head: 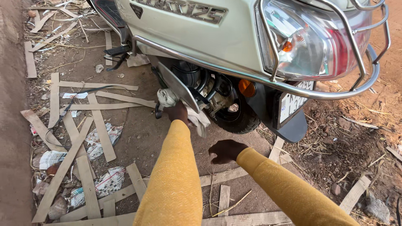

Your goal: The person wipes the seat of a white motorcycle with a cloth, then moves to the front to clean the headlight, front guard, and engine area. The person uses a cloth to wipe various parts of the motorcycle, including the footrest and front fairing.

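Left hand (179,112) closed on white rag (184,109) against scooter (201,37) underside, just ahead of rear wheel (236,119); right hand (226,150) loosely curled, empty, hovering below wheel; risk judged: rag snagging on spring (209,86), fingers nipped against metal plate (178,86).

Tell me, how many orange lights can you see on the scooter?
2. One small orange reflector sits low on the side, near the rear wheel. The other is an orange bulb inside the clear tail lamp. More may be hidden on the far side.
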